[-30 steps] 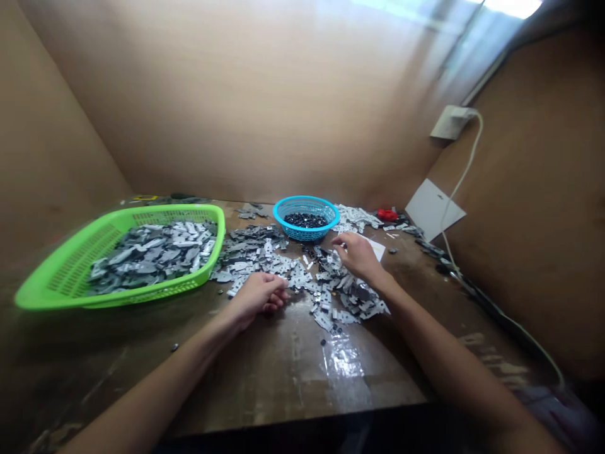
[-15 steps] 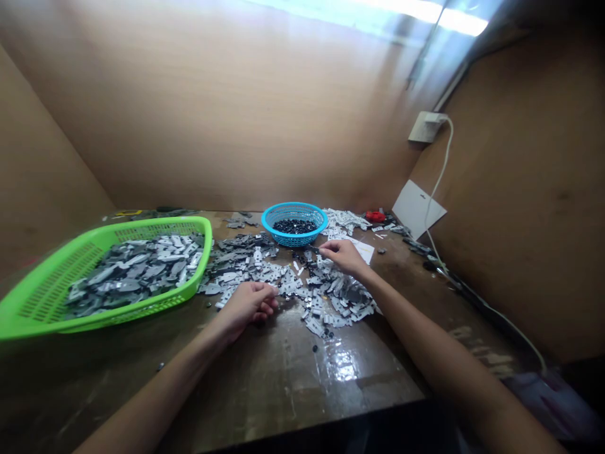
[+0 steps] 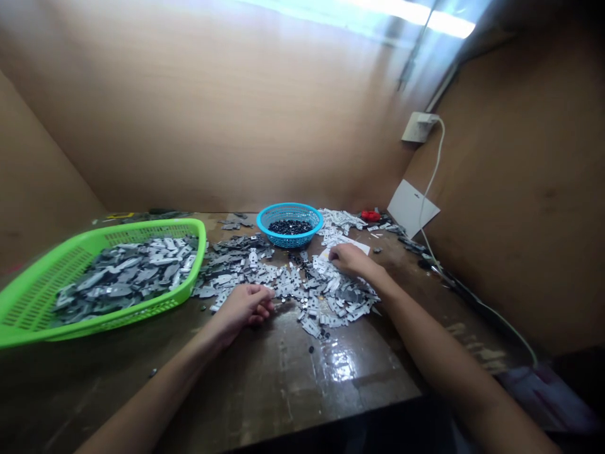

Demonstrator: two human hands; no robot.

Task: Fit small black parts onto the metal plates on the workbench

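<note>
A loose heap of small grey metal plates [image 3: 302, 287] lies spread over the middle of the brown table [image 3: 293, 378]. My left hand [image 3: 243, 306] rests at the heap's near left edge, fingers curled in on a small metal plate at their tips. My right hand [image 3: 347, 258] sits on the far right part of the heap, fingers bent down among the plates; what they pinch is too small to make out. A blue basket [image 3: 290, 225] with small black parts stands just behind the heap.
A green basket [image 3: 33, 302] full of grey plates fills the left side. White pieces [image 3: 343, 221], a red object [image 3: 370, 215] and a white card [image 3: 412, 208] lie at the back right. A white cable [image 3: 432, 183] runs from a wall socket [image 3: 416, 126]. Brown walls enclose the table.
The view has shifted, so everything sits further left in the picture. My right hand has dropped from beside the blue basket onto the heap. My left hand stays curled at the heap's edge.
</note>
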